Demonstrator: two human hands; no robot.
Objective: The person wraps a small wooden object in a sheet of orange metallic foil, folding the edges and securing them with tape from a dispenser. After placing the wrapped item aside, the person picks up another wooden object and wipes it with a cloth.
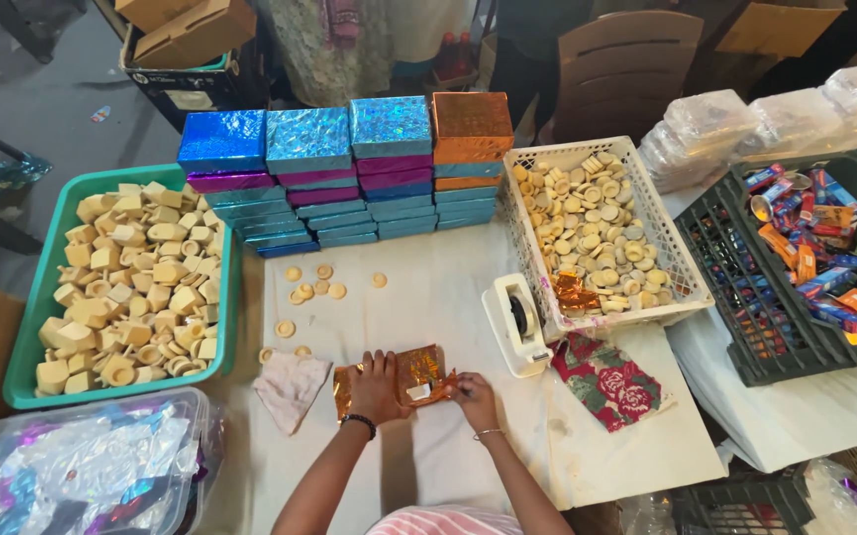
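1. My left hand [377, 384] lies flat, fingers spread, pressing down on a sheet of orange foil [410, 372] on the white table [428, 287] right in front of me
2. My right hand [472, 399] pinches the foil's right edge, fingers curled closed on it
3. A white tape dispenser [514, 324] stands just right of the foil; a pale cloth [290, 386] lies to its left, a floral cloth [611, 381] further right
4. Loose round wooden discs [314, 289] are scattered beyond the foil
5. Stacks of shiny blue and orange boxes [349, 173] line the far side
6. The green tub [27, 342] on my left holds pale wooden blocks
7. The white basket [671, 266] holds more discs and a scrap of foil
8. The dark crate [745, 327] on my right holds colourful foil-wrapped pieces
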